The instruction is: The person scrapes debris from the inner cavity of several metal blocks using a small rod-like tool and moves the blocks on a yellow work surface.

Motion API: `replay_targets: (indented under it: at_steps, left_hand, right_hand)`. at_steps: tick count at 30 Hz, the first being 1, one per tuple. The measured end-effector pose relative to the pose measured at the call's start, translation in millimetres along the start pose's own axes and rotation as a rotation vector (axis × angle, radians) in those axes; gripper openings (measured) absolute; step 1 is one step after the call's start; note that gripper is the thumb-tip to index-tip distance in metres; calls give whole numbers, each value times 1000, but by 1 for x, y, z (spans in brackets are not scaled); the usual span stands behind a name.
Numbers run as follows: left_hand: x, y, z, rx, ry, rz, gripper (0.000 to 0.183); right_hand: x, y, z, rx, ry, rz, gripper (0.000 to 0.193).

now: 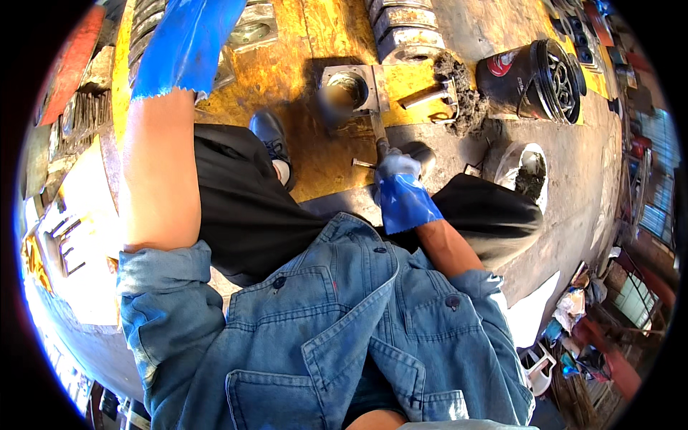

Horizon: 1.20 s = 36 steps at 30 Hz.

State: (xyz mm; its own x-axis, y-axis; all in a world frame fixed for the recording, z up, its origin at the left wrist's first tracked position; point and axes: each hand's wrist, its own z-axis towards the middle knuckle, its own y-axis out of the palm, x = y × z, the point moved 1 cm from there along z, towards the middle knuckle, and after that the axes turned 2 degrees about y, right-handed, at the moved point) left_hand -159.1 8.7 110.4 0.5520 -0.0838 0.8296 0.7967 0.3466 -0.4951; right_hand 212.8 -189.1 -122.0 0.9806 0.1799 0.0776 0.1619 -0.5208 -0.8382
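Head view shows a square metal block (351,89) with a round hole, lying on the yellow floor (309,173) ahead of the person. The right hand (398,166), in a glove, is wrapped around a tool, maybe a hammer (380,130), whose far end is by the block's right side. The left hand is past the top edge, so I cannot tell its grip; only its blue glove cuff (188,50) shows. Work seems partway, but a blur covers some of the hole, so what is left is unclear. Dark grit (469,107) and a T-shaped metal piece (430,97) crowd the right side, near a black bucket (512,84).
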Motion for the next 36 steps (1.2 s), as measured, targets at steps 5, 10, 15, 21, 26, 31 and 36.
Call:
replay_targets:
  at_steps: [5, 10, 15, 21, 26, 31, 36]
  left_hand:
    - [-15, 49, 4, -39, 26, -83, 73]
    - [-9, 34, -3, -142, -46, 111, 65]
    - [-58, 129, -37, -324, -183, 224, 71]
    - [-127, 222, -197, -677, -709, 86, 34]
    - [-212, 289, -225, -692, -919, 354, 36]
    - [-168, 294, -223, -584, -825, 195, 27]
    - [-213, 309, -238, -617, -1044, -39, 18]
  right_hand:
    - [51, 38, 9, 23, -6, -152, 42]
    - [21, 7, 7, -51, -48, -120, 41]
    - [28, 24, 12, 89, -44, -39, 33]
    - [41, 28, 18, -125, -51, -66, 57]
    - [39, 41, 17, 97, -93, -43, 32]
    - [58, 44, 11, 100, -78, -120, 42]
    - [49, 22, 13, 38, -129, -113, 53]
